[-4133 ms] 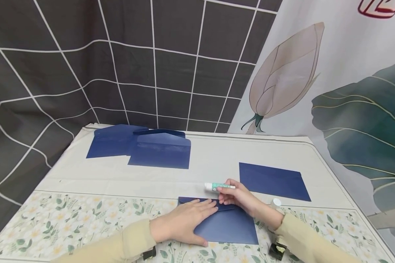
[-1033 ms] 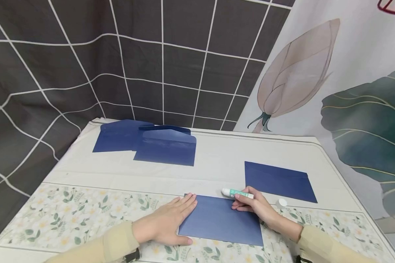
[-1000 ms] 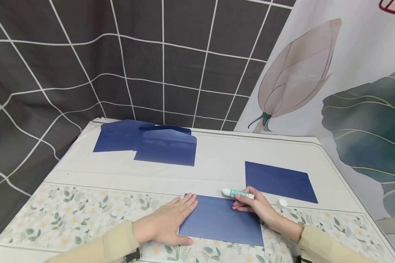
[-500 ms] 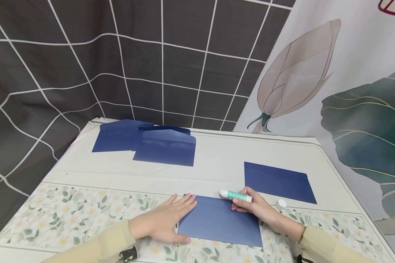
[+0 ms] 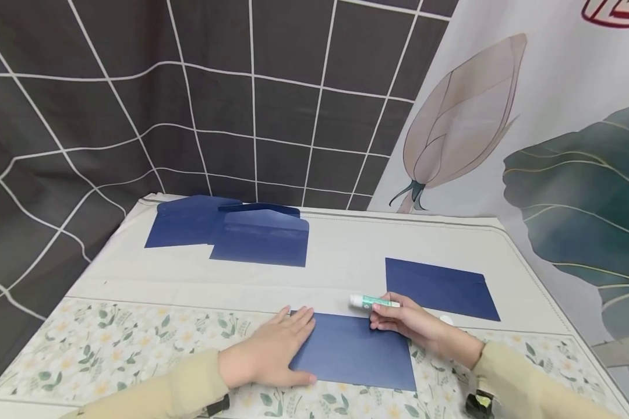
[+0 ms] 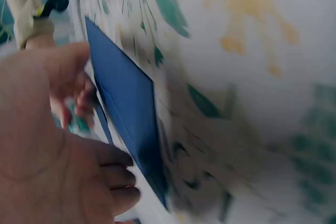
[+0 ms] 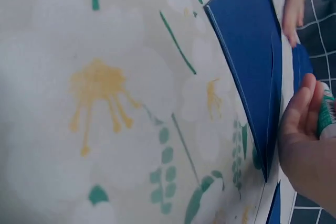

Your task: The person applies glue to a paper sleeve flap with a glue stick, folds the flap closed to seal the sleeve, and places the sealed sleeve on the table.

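A blue envelope (image 5: 353,355) lies flat on the flowered part of the table cover, its long side towards the person. The left hand (image 5: 278,352) rests on its left end with straight, slightly spread fingers and the thumb at the near edge. Over its far right corner, the right hand (image 5: 411,323) pinches a green and white glue stick (image 5: 373,302), its white end pointing left. In the right wrist view that glue stick (image 7: 327,114) shows only in part, beside the curled fingers. A thin slit runs along the far side of the envelope (image 7: 241,40) there.
Another blue envelope (image 5: 440,288) lies to the right. Several overlapping blue envelopes (image 5: 259,241) with raised flaps lie at the back left. A white cap (image 5: 446,319) sits partly hidden behind the right wrist. A dark gridded curtain (image 5: 283,105) hangs behind.
Since the oldest frame, the left hand has slid left off the folded flap to the envelope's left end, and that flap no longer shows from above. Lately the right hand has shifted slightly.
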Motion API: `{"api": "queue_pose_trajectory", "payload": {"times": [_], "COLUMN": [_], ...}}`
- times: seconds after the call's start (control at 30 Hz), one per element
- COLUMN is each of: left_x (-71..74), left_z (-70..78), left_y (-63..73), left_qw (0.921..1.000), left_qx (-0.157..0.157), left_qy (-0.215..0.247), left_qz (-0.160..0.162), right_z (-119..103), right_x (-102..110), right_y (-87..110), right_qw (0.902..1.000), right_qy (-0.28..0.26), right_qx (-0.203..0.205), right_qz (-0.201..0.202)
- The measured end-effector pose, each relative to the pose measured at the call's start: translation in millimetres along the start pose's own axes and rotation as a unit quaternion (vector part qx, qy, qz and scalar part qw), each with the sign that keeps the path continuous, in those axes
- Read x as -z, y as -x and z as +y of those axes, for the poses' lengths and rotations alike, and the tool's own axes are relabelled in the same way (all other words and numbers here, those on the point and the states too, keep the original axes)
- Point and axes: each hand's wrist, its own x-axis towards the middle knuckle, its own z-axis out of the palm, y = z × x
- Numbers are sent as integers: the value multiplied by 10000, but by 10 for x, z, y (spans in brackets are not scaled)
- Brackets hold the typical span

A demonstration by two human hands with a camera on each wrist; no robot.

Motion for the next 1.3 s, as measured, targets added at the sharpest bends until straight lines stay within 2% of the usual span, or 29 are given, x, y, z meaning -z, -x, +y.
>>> {"api": "queue_pose_trajectory", "payload": {"times": [0.13,0.27,0.37,0.5,0.6,0.77,0.87,0.97,1.07,1.17,1.3], "left_x": [-18,-37,-55,-63,-57,17,104,156,127,66,3], "left_z": [146,250,286,295,271,156,43,-83,-209,-315,-411], "left_y": [-119,-250,-304,-324,-321,-288,-232,-176,-160,-178,-222], "left_qw": [9982,9956,9946,9946,9940,9934,9966,9992,9975,9942,9923], "left_qx": [-329,-695,-753,-729,-791,-898,-729,-362,38,243,255], "left_qy": [-501,-583,-551,-439,-473,-518,-252,-39,148,287,397], "left_qz": [11,-253,-446,-594,-587,-493,-274,182,685,1008,1145], "right_z": [31,61,73,84,91,125,148,145,111,52,-36], "right_x": [-47,-111,-153,-189,-200,-179,-146,-112,-84,-68,-66], "right_y": [-57,-91,-97,-95,-95,-78,-39,15,57,78,95], "right_qw": [9994,9990,9985,9954,9926,9961,9981,9952,9904,9882,9876], "right_qy": [-73,4,215,698,943,562,-33,-687,-1096,-1199,-1152], "right_qx": [201,277,359,575,717,626,527,558,665,826,1027], "right_qz": [-264,-356,-352,-317,-273,-258,-312,-429,-507,-471,-297]}}
